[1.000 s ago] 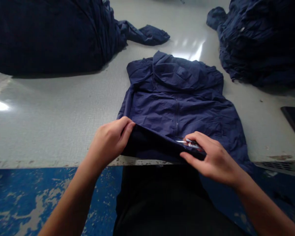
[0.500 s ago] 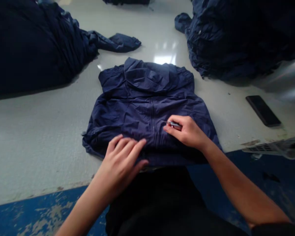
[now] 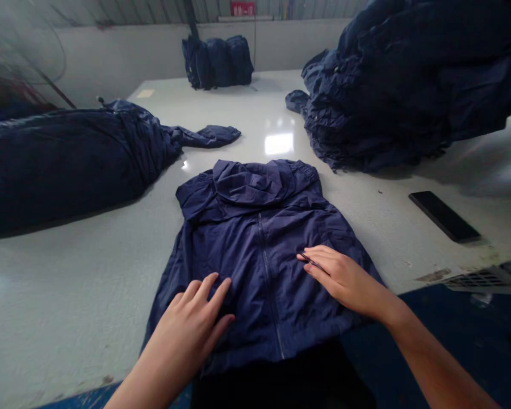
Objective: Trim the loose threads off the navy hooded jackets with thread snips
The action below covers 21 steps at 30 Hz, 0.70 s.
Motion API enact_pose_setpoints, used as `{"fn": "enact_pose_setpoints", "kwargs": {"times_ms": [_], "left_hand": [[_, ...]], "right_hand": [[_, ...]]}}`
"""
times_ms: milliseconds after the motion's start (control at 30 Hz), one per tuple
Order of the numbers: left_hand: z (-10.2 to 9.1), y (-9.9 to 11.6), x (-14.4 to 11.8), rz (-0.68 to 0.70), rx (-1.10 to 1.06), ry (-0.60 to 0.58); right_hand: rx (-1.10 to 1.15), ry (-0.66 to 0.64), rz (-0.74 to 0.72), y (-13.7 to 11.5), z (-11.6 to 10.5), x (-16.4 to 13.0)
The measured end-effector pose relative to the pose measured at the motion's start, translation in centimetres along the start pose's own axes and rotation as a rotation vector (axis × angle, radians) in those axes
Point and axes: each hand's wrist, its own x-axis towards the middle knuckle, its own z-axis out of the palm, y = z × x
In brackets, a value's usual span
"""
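Observation:
A navy blue jacket lies front side up before me, its hood at the far end and a zipper running down the middle. On the left front panel my left hand rests with its fingers spread, holding nothing. My right hand is closed around slim dark thread snips, low over the right front panel. Only the narrow tip of the snips shows beyond the fingers; the rest is hidden in the palm. The jacket's lower hem hangs at the table's near edge.
Piles of navy garments lie at the left and right of the white table. A folded stack stands at the back. A black phone lies right, near a white plastic basket below the edge.
My view has tilted up, showing the back wall. The jacket's lower front now lies flatter, with more of the zipper visible. Both hands stay over the jacket; the right still holds the snips.

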Motion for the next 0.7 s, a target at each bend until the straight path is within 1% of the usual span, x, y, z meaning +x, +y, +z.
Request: {"fn": "enact_pose_setpoints", "kwargs": {"times_ms": [33,67,133,167,233,267,333,400,433,500,533,600,633,700], "left_hand": [[-0.6,-0.3,0.1,0.0,-0.067,-0.022],[-1.2,-0.7,0.4,-0.024,-0.105,-0.016],[-1.9,-1.6,1.4,-0.12,-0.052,0.041],[-1.8,-2.0,2.0,-0.171,0.018,0.075],[-0.7,-2.4,2.9,-0.228,0.128,0.097],[0.1,-2.3,3.1,-0.228,0.145,0.086],[2.0,-1.4,3.2,-0.207,0.123,0.077],[3.4,-0.2,2.9,-0.199,0.098,0.09],[3.9,0.4,2.8,-0.202,0.085,0.1],[4.4,1.1,2.5,-0.224,0.056,0.125],[4.5,1.3,2.3,-0.238,0.042,0.137],[4.5,1.4,2.0,-0.27,0.009,0.166],[4.5,1.4,1.8,-0.284,-0.009,0.184],[4.6,1.4,1.4,-0.301,-0.05,0.232]], "right_hand": [[-0.018,-0.045,0.0,0.1,-0.4,0.0],[-0.035,-0.075,0.0,-0.2,-0.8,0.1],[-0.062,-0.078,-0.02,-1.3,-1.5,1.1],[-0.062,-0.061,-0.042,-2.3,-1.6,2.1],[-0.024,-0.025,-0.107,-4.5,-1.2,5.0],[0.001,-0.011,-0.14,-5.7,-0.5,7.0],[0.017,0.021,-0.209,-7.9,1.8,11.8],[-0.021,0.064,-0.259,-9.6,5.1,17.5],[-0.042,0.062,-0.268,-10.1,7.0,20.3],[-0.012,0.032,-0.175,-10.5,10.7,25.5],[-0.002,0.005,-0.135,-10.4,12.3,27.5],[0.032,-0.03,-0.055,-9.8,14.4,29.9],[0.052,-0.029,-0.027,-9.3,14.7,30.3],[0.127,0.036,0.04,-8.1,14.0,29.6]]}}
